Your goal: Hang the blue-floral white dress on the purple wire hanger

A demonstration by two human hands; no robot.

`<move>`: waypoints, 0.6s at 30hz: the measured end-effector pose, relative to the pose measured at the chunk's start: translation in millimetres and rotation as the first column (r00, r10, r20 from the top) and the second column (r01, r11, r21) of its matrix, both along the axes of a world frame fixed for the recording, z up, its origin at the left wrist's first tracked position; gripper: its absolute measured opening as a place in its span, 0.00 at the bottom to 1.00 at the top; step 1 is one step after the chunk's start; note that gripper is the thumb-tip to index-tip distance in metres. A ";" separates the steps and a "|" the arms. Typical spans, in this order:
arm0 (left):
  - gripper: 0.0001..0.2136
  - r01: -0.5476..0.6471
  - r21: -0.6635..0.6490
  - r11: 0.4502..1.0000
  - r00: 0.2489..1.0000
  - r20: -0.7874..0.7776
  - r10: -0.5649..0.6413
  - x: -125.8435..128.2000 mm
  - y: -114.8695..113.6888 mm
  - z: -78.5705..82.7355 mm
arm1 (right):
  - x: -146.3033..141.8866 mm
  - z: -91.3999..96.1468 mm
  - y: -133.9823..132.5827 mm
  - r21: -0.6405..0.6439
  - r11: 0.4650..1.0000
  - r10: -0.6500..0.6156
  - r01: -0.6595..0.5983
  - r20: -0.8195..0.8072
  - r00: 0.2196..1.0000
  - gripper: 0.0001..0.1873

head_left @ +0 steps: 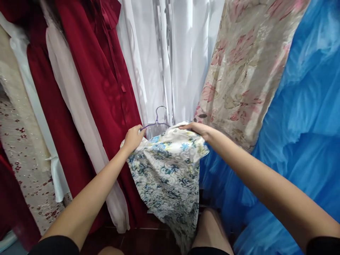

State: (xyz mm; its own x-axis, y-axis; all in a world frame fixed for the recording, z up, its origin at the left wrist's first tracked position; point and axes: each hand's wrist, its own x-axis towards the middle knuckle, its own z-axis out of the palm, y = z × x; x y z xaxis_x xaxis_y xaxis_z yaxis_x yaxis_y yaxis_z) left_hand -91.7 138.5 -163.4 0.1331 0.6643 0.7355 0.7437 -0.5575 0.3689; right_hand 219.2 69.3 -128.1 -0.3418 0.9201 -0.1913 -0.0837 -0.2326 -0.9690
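A white dress (167, 173) with blue, yellow and grey flowers hangs down in front of me, its lower end near my legs. The purple clothes hanger (156, 122) sits at its neck, the dark hook pointing up. With fingers closed, my left hand (134, 138) grips the hanger's left arm and the dress's left shoulder together. My right hand (198, 129) pinches the other shoulder, thumb under the white cloth. The right end of the hanger is hidden by fabric.
Dark red gowns (92, 71) and a pale pink one (71, 85) hang at left, beside a beige sequined gown (23, 141). White cloth (186, 53) hangs behind. To the right are a beige floral gown (239, 71) and blue tulle (305, 141). Dark floor tiles (143, 241) lie below.
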 end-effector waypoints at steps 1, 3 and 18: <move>0.17 -0.015 -0.038 0.999 1.000 0.019 0.015 -3.4 0.4 -4.4 | -13.4 -2.2 -8.7 0.067 0.997 0.022 -0.024 0.026 0.999 0.06; 0.23 -0.016 -0.077 0.997 0.998 0.052 0.020 -7.0 -5.0 -18.2 | -38.2 -15.5 -31.9 0.314 0.941 0.099 -0.130 0.112 0.989 0.06; 0.19 0.883 -0.292 0.368 0.418 0.846 -0.332 80.2 -113.9 -28.9 | -28.0 -122.0 -79.5 0.301 0.951 0.089 -0.076 -0.030 0.996 0.23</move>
